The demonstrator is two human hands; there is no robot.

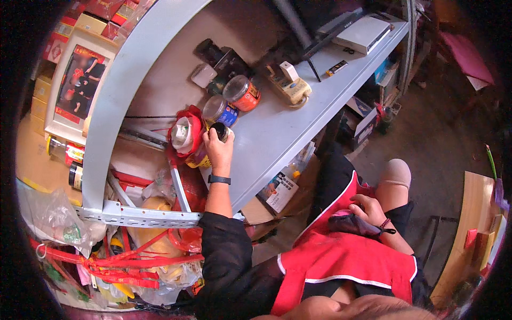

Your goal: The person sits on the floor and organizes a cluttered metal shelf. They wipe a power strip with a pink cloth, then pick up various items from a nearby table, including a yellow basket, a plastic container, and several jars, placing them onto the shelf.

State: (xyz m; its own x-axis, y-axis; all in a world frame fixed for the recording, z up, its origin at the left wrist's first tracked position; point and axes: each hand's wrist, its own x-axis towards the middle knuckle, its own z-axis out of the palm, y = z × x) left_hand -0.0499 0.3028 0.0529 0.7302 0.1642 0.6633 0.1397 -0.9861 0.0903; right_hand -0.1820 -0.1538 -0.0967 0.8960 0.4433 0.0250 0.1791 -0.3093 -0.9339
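Observation:
My left hand (219, 150), with a dark band at the wrist, is closed around a small jar with a black lid (219, 131) at the shelf's left end. Right beside it stand a clear-lidded jar with a blue label (227, 116) and another with an orange-red label (246, 98). A red wrapped bundle with a white centre (185, 134) lies just left of my fingers. Down at my lap, my right hand (370, 210) has its fingers curled over a dark fabric pouch-like item (348, 225) with some pink showing. That item lies against my red apron (344, 256).
The grey metal shelf (276, 128) carries a power strip with a white plug (294, 86), a small battery-like pack (337, 68) and a white box (362, 34). A metal upright (120, 88) rises at left. Plastic bags and red straps (132, 262) hang below it. Boxes (278, 192) sit under the shelf.

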